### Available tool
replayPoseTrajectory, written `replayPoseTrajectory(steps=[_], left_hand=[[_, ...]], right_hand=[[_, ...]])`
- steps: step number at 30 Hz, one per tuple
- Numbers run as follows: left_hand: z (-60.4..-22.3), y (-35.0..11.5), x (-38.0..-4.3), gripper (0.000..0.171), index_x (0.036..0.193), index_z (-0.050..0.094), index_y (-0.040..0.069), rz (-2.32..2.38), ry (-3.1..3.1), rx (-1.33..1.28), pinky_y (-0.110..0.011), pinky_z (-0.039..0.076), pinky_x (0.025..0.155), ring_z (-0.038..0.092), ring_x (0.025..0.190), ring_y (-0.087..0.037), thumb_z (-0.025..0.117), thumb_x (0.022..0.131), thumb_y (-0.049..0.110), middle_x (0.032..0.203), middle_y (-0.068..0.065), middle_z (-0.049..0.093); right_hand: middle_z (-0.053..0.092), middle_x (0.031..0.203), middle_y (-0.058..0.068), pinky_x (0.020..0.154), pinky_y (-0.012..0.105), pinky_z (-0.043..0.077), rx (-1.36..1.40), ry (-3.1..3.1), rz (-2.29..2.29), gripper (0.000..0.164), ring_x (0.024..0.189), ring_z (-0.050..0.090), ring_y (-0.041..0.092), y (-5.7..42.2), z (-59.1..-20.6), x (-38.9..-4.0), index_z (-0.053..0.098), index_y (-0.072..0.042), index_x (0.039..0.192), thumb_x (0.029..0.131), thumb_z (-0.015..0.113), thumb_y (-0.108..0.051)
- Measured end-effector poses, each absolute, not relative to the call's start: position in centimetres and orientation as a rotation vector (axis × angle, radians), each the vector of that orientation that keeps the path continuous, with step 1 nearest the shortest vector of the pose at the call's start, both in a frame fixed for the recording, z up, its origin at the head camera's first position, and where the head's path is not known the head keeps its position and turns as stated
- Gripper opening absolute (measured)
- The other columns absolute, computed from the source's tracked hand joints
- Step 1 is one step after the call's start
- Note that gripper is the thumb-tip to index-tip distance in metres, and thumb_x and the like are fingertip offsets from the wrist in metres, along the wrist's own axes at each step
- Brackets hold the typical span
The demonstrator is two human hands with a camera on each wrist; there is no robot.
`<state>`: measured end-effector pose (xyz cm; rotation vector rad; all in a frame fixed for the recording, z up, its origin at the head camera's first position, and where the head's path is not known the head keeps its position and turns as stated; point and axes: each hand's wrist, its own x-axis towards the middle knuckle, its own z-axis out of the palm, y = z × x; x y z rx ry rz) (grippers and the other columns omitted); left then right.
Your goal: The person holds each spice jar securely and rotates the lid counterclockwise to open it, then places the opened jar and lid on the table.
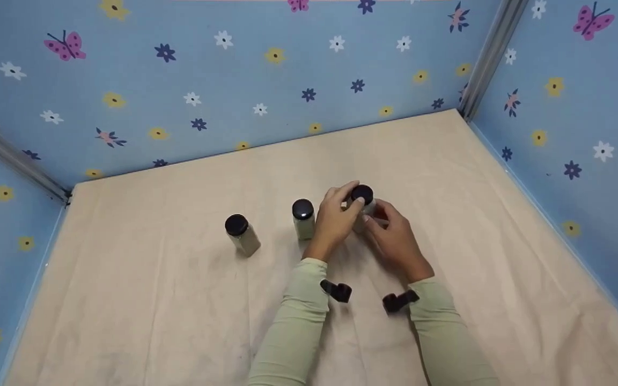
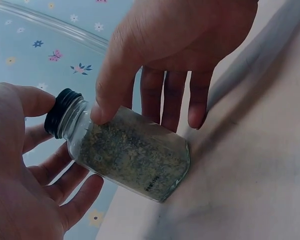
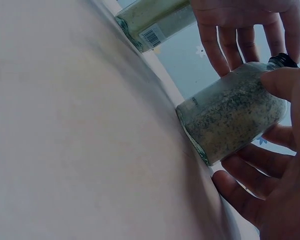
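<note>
A clear glass jar (image 2: 134, 150) with a black lid (image 1: 362, 194) is between both hands, filled with speckled grey-green flakes. Its base meets the cloth or nearly so. My left hand (image 1: 336, 217) holds the jar at its top, thumb on the lid and fingers around the far side. Lower down, my right hand (image 1: 397, 238) grips the glass body, thumb near the shoulder and fingers on the opposite side. Just left of my left hand stands a second black-lidded jar (image 1: 304, 228) with greenish contents; its barcode label (image 3: 152, 37) shows in the right wrist view.
A third black-lidded jar (image 1: 245, 241) stands farther left on the beige cloth (image 1: 153, 279). Blue flowered panels (image 1: 266, 69) enclose the back and sides, with metal posts (image 1: 488, 59) at the corners. Creases run through the cloth at the right.
</note>
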<state>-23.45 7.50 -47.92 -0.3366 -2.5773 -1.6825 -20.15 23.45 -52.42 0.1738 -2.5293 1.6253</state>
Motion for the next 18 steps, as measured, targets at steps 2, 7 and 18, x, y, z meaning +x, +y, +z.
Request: replayPoseTrajectory(steps=[2,7,18], left_hand=[[-48.0,7.34,-23.49,0.042,0.14,0.06,0.019,-1.69,-2.567,-0.329,-0.024,0.049,0.093,0.055,0.114,-0.013,0.062,0.099,0.027,0.123,-0.003,0.057],[-48.16,7.43,-23.43,0.043,0.14,0.06,0.018,-1.701,-2.553,-0.328,-0.024,0.049,0.094,0.056,0.116,-0.015,0.062,0.098,0.028,0.122,-0.003,0.057],[-48.12,7.57,-23.09,0.044,0.14,0.06,0.017,-1.66,-2.579,-0.313,-0.025,0.048,0.096,0.057,0.118,-0.014,0.062,0.098,0.029,0.125,-0.004,0.059]], right_hand=[[0.059,0.133,0.008,0.1,0.04,0.049,0.178,-2.535,1.617,0.055,0.119,0.058,0.021,23.28,-52.37,-20.26,0.05,-0.012,0.144,0.1,0.06,-0.044],[0.059,0.133,0.008,0.1,0.041,0.049,0.166,-2.541,1.597,0.053,0.118,0.059,0.02,23.34,-52.43,-20.3,0.051,-0.013,0.143,0.1,0.061,-0.042],[0.059,0.134,0.009,0.101,0.042,0.048,0.143,-2.553,1.574,0.053,0.119,0.058,0.022,23.4,-52.58,-20.21,0.051,-0.011,0.142,0.1,0.061,-0.041]])
